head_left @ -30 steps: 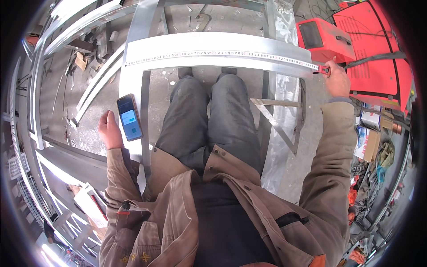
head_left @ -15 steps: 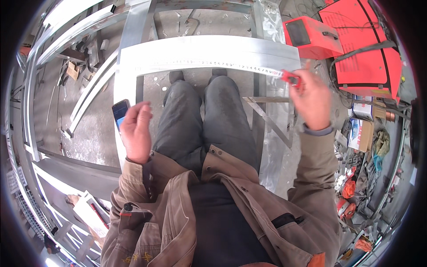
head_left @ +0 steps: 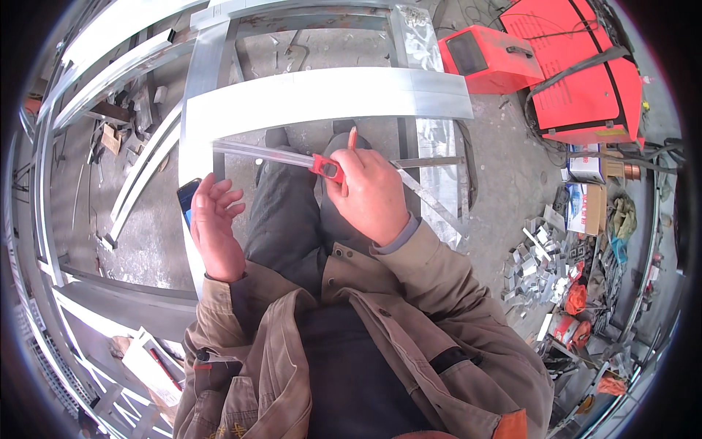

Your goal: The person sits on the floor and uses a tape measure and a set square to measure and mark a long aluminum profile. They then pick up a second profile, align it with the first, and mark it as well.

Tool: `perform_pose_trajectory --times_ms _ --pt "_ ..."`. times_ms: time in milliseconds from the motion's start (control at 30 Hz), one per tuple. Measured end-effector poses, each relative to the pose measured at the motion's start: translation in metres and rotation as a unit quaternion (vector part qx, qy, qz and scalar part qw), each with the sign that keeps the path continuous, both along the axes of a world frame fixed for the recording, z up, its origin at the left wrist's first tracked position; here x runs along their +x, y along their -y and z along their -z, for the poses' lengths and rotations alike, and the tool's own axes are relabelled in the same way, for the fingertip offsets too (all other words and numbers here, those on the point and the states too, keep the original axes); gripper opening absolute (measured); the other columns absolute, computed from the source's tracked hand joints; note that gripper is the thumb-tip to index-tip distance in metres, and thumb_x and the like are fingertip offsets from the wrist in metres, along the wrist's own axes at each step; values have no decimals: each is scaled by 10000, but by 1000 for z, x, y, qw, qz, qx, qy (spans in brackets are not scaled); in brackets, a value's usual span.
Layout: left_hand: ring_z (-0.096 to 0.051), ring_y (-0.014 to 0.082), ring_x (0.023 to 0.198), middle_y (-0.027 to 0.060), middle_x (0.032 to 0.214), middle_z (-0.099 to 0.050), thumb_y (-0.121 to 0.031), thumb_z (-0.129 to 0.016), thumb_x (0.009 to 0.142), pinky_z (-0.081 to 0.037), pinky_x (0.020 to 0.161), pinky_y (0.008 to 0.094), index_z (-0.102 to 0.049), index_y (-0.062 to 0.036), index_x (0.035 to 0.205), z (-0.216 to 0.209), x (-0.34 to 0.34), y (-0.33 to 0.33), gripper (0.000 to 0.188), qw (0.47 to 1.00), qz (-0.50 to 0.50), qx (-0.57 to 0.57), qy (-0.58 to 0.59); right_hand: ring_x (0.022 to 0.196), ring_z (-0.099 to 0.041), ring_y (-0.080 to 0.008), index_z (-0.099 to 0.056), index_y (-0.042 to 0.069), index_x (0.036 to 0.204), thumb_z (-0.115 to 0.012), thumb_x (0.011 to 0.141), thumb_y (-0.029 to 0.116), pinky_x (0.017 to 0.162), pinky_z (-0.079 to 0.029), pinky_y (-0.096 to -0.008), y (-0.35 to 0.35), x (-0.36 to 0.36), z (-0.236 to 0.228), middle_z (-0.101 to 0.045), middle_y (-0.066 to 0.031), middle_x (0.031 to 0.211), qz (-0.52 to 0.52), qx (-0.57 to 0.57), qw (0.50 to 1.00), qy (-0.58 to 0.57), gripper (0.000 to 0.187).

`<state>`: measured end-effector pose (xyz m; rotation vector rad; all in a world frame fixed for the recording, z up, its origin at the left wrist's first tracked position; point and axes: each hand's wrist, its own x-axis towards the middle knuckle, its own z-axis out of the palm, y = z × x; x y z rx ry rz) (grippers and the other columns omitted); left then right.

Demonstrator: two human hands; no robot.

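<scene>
Grey floor [head_left: 259, 60] and a beam [head_left: 329, 94] lie ahead of the right hand [head_left: 371, 192], which holds the tape [head_left: 328, 168] and a pencil [head_left: 352, 139]. Its blade [head_left: 267, 153] extends leftward, ahead of the empty, loosely open left hand [head_left: 217, 228]. Careless fingers could knock the nearby phone [head_left: 187, 193]; the blade, if suddenly retracting, may whip.

One head-worn fisheye looks down onto the left grip [head_left: 218, 233] and right grip [head_left: 374, 193].

Left hand [head_left: 219, 238]: fingers [head_left: 229, 197] parted, loosely bent
Right hand [head_left: 374, 196]: curled in a grip
Right forearm [head_left: 439, 267]: slants inward behind that hand
</scene>
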<state>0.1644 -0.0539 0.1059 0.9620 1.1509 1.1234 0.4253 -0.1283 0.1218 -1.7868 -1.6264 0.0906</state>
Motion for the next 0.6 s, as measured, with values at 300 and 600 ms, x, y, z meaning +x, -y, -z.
perform_pose_trajectory --times_ms 300,600 --pt "-722 219 1076 153 1284 -726 -442 -456 1204 -561 941 362 -583 60 1543 12 19 26 618 995 92 -12 -47 775 -754 -331 -745 37 1167 -910 882 171 717 -596 -440 1 61 -18 -763 -163 891 87 -73 993 -42 355" --pt "-695 114 1016 69 1131 -783 -182 -718 1125 -560 929 287 -728 46 1357 22 51 33 326 975 196 -81 -65 924 -784 -250 -779 5 1258 -903 877 347 858 -614 -386 -56 273 36 -819 -127 1019 195 -173 960 -100 527"
